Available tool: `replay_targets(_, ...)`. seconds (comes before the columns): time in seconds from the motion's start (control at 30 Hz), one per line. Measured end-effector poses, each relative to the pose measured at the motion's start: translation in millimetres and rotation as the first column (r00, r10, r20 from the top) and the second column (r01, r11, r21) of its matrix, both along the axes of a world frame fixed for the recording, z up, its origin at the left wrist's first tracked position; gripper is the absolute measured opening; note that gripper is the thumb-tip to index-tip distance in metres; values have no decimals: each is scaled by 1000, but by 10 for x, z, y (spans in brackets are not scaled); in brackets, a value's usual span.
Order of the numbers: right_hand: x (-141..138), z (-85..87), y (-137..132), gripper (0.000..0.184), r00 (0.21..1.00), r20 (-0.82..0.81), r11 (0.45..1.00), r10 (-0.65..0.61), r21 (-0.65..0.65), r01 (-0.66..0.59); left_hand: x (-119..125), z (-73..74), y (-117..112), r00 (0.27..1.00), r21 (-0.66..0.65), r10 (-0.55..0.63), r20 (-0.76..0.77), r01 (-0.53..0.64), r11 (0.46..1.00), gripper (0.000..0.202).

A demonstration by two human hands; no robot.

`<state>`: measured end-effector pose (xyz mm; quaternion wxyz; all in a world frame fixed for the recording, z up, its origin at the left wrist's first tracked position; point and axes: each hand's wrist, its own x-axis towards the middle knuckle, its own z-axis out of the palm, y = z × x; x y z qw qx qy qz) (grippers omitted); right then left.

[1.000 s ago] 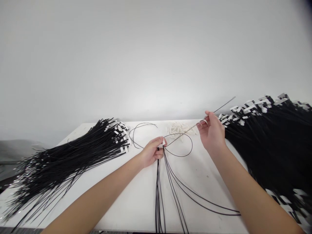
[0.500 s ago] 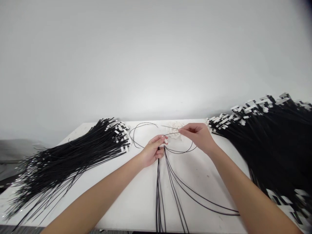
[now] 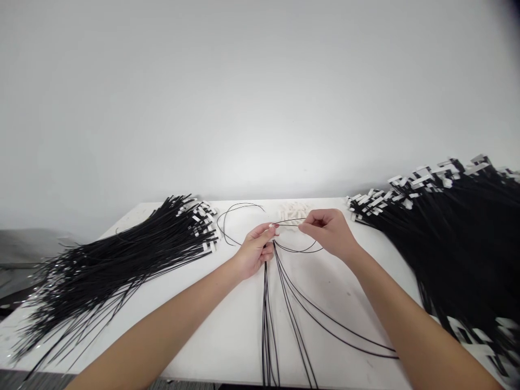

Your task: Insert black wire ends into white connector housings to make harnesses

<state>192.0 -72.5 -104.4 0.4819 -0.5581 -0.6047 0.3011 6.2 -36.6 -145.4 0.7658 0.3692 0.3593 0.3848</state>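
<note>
Drawn closer together, likely easing handling.
Pinching thin black cord (image 3: pixel 289 220) in right grip (image 3: pixel 328 230), small white piece (image 3: pixel 275 229) in left grip (image 3: pixel 255 250).

Black cords (image 3: pixel 265 281), white table (image 3: pixel 219 341), pale grey wall (image 3: pixel 260 97).
At 8 o'clock, the bundle (image 3: pixel 134 254) is black, flecked white at its 2 o'clock end. The pile (image 3: pixel 459 244) between 3 and 4 o'clock is black, with white tags (image 3: pixel 422 179) along its 12 and 6 o'clock edges. Just off centre towards 4 o'clock, the small pieces (image 3: pixel 294 208) are creamy white. At 7 o'clock, the floor (image 3: pixel 179 385) is streaked grey.
</note>
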Motion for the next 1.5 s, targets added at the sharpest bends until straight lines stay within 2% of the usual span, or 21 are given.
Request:
replay_targets(0.2, -23, 6, -3, 15, 1000, 19, 1000, 0, -19, 0, -5, -14, 8, 1000, 7, -16, 16, 16, 1000, 34)
replay_targets(0.53, -20, -14, -6, 13, 991, 134, 999, -12, 38, 7, -10, -30, 17, 999, -4, -9, 54, 9, 1000, 36)
replay_targets(1.0, -20, -24, 0, 13, 977, 209, 995, -42, 92, 24, -17, -34, 17, 997, 7, -24, 75, 24, 1000, 31)
replay_targets(1.23, -30, -15, -15, 13, 982, 188, 996, -27, 94, 10, -13, -29, 20, 997, 11, -27, 78, 26, 1000, 31)
replay_targets(1.43, -24, -7, -7, 14, 998, 18, 998, 63, 30, -64, -11, -30, 6, 998, 23, -44, 43, 43, 999, 29)
replay_targets(1.5, -23, -19, 1, 14, 996, 68, 995, 60, 70, -64, -10, -22, -3, 998, 27, -52, 26, 52, 998, 28)
